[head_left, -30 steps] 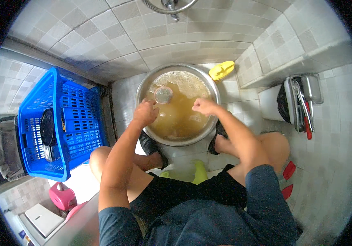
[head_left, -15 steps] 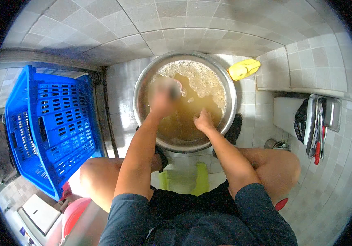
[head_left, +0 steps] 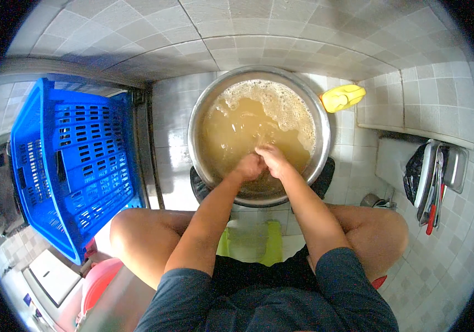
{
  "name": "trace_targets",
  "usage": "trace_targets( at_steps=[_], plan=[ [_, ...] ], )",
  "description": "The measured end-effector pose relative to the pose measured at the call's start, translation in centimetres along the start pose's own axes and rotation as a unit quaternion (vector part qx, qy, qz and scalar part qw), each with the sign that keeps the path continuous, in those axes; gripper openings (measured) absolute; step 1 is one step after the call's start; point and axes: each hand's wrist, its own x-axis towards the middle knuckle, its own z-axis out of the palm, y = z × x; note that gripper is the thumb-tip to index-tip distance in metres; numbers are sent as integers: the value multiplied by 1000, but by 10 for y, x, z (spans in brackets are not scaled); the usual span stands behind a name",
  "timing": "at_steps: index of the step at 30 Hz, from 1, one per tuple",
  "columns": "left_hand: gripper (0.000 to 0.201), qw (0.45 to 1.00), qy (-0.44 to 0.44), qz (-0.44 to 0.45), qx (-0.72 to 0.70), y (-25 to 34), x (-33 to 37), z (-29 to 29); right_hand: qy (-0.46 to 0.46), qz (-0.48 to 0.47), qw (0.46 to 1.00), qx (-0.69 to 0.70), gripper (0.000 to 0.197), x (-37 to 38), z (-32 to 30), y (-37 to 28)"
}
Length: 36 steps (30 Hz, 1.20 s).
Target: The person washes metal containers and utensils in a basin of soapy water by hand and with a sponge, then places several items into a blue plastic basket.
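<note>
A big round metal basin (head_left: 195,119) stands on the tiled floor in front of me, filled with murky brown water (head_left: 237,127) that has foam (head_left: 284,105) at its far side. My left hand (head_left: 248,166) and my right hand (head_left: 273,157) are pressed together in the water by the near rim. The left is curled like a fist and the right lies against it with its fingers bent. The cloudy water hides whatever may be between them. My forearms reach over the near rim from my bare knees.
A blue slotted plastic basket (head_left: 76,160) stands to the left of the basin. A yellow bottle (head_left: 342,98) lies behind the basin on the right. Metal trays (head_left: 441,171) and a black bag (head_left: 414,169) sit at the far right. A pink container (head_left: 98,282) is at lower left.
My left hand has come back from the far side of the basin to the near rim and joined my right hand. The small clear object it held a second ago is out of sight.
</note>
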Motion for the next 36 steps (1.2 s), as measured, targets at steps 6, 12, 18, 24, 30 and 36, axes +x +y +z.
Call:
trace_targets(
  at_steps=[6, 12, 18, 24, 30, 36],
  plan=[
    [47, 992, 81, -13, -100, 31, 3, 18, 220, -37, 961, -164, 26, 8, -50, 35],
    [53, 957, 151, -217, 116, -6, -11, 4, 331, -72, 928, -153, 35, -12, -25, 13],
    [62, 950, 166, -246, 95, 24, 13, -37, 359, -19, 927, -104, 41, 14, -86, 10],
    [63, 982, 27, -186, 29, 13, 83, -82, 373, -92, 870, -310, 32, 64, -111, -16],
    [60, 974, 21, -224, 31, 69, 94, -68, 189, -109, 793, -569, 40, 74, -109, -38],
    [39, 916, 126, -82, 373, -33, 45, 2, -20, -62, 750, -658, 48, 53, -13, -37]
  ],
)
